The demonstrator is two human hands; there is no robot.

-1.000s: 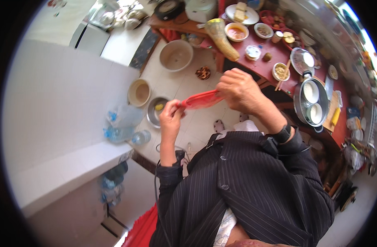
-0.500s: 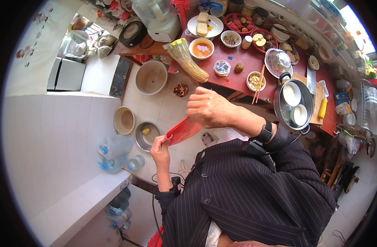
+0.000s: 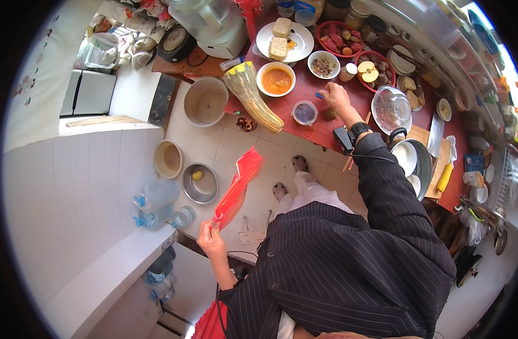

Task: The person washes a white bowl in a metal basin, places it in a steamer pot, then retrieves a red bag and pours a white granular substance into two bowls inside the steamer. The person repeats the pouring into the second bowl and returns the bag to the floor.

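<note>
A thin red plastic bag (image 3: 239, 183) hangs upward and to the right from my left hand (image 3: 212, 242), whose fingers pinch its lower end over the floor. My right hand (image 3: 337, 98) reaches over the red table, fingers closed, their tips at a small blue piece (image 3: 319, 95) too small to name. Close to that hand are a lidded clear cup with dark contents (image 3: 304, 113), a round brown thing (image 3: 329, 114), a small jar (image 3: 347, 72) and a bowl of chopped bits (image 3: 323, 65). A bowl of orange soup (image 3: 276, 79) and a long green-and-tan squash (image 3: 253, 100) lie to its left.
On the red table (image 3: 295, 133) are a plate with pale blocks (image 3: 298, 48), red baskets, a glass lid (image 3: 391, 110), a pan holding bowls (image 3: 423, 164) and a cleaver (image 3: 436, 135). Basins (image 3: 199, 196) and water bottles (image 3: 157, 195) stand on the floor at left.
My right hand has left the red bag and moved up and right to the small blue piece on the table. The bag now stretches out from my left hand alone, which has dropped slightly.
</note>
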